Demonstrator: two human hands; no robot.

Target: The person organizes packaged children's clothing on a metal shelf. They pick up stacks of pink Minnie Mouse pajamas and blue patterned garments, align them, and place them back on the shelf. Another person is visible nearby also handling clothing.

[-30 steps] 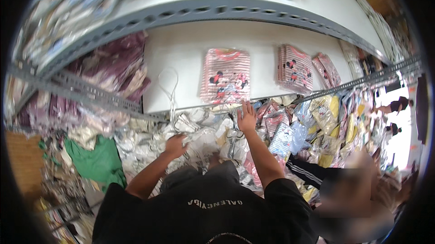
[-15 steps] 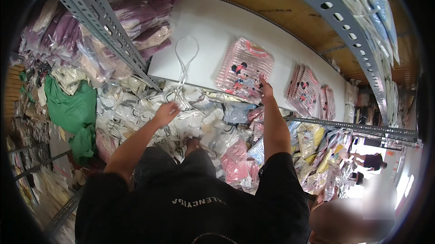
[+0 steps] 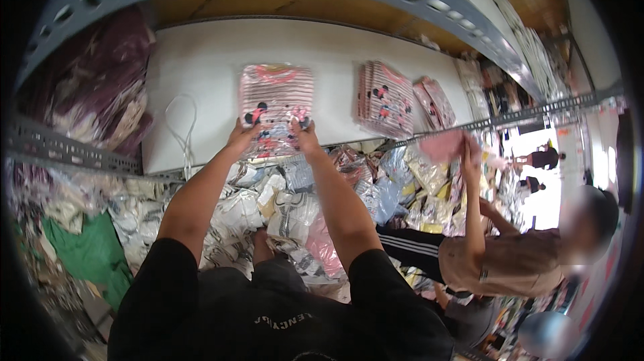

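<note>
Your left hand [image 3: 243, 137] and right hand [image 3: 306, 138] clasp the bagged striped garments [image 3: 276, 96] on the shelf [image 3: 201, 49], upper centre of frame; uneven pressure could let them slide off its edge.

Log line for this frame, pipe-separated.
left hand: holds bagged striped garments, left side | right hand: holds same, right side | white shelf: more striped bundles right, cord loop left

Bagged pink-striped shirt [image 3: 276, 87] on white shelf [image 3: 208, 66]
</note>
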